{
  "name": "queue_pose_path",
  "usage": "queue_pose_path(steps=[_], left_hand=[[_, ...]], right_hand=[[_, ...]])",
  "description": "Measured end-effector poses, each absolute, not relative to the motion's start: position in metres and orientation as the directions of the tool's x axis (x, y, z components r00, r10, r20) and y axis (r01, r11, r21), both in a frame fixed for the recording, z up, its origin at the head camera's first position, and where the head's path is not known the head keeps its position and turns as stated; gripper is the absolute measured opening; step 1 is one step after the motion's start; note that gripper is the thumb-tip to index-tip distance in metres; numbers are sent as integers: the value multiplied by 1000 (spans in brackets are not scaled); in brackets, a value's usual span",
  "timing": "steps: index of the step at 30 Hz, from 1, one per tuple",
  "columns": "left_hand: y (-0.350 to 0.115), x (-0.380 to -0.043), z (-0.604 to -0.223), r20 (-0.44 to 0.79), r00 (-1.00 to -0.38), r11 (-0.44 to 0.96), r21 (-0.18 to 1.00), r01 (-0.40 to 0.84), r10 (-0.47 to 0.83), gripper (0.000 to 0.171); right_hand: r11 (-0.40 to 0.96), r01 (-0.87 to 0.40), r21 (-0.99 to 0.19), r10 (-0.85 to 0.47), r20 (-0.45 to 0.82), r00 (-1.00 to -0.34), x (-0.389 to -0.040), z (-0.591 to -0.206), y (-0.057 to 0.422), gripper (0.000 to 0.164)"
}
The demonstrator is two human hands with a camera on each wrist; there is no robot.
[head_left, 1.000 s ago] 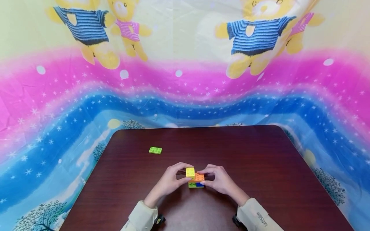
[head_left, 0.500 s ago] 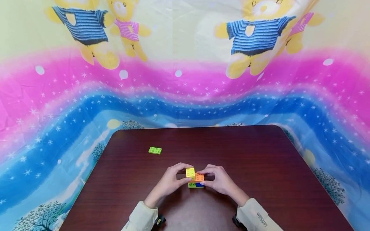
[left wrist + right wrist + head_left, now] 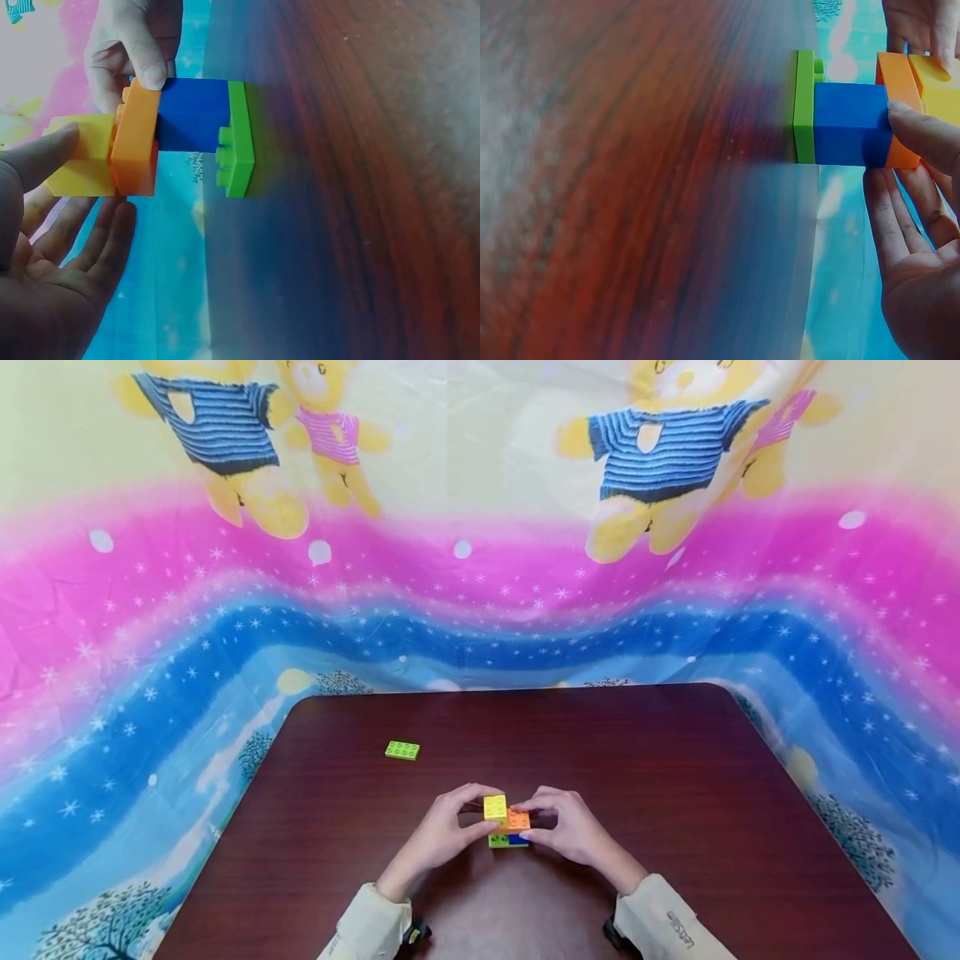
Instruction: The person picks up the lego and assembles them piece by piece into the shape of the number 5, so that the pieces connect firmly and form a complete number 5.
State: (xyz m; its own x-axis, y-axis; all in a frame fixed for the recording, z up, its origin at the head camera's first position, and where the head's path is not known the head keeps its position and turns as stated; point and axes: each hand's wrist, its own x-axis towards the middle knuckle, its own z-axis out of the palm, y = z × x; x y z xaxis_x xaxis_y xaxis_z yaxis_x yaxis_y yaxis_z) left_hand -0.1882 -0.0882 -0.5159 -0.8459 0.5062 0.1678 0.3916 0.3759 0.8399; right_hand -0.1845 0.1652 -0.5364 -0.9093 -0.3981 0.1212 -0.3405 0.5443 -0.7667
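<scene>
A small stack of toy building bricks stands on the table between the two hands. At its bottom lies a green plate (image 3: 241, 142), with a blue brick (image 3: 850, 124) on its right half. Across the blue brick sits an orange plate (image 3: 519, 820), overhanging to the left. My left hand (image 3: 444, 828) pinches a yellow brick (image 3: 494, 807) on the left part of the orange plate; whether it is fully seated I cannot tell. With thumb and fingers, my right hand (image 3: 574, 831) grips the orange plate's right end, the thumb tip reaching the blue brick's edge.
Another green plate (image 3: 402, 750) with studs up lies apart on the dark wooden table (image 3: 637, 760), farther back and left. A printed cloth with bears (image 3: 465, 585) hangs behind the table's far edge.
The yellow brick, in my left hand, has shifted very slightly to the right. My right hand and the lower bricks stay in place.
</scene>
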Motion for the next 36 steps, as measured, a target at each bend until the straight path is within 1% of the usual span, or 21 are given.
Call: queue_pose_path(steps=[7, 14, 20, 26, 36], left_hand=[[-88, -187, -526, 130, -852, 358, 868, 346, 507, 38], [-88, -189, -531, 139, -844, 313, 888, 338, 518, 35], [-87, -190, -532, 136, -849, 284, 905, 316, 511, 33], [-87, -189, -533, 103, -862, 285, 919, 274, 497, 33], [-86, -188, -530, 104, -866, 298, 913, 278, 489, 35]], right_hand=[[534, -334, -777, -403, 113, -908, -184, -537, 165, 42], [536, -335, -774, -402, 115, -908, -184, -537, 166, 42], [533, -326, -781, -399, 108, -911, -185, -535, 166, 42], [536, -337, -774, -406, 113, -907, -185, -536, 166, 42], [537, -342, -771, -410, 116, -905, -185, -536, 166, 43]])
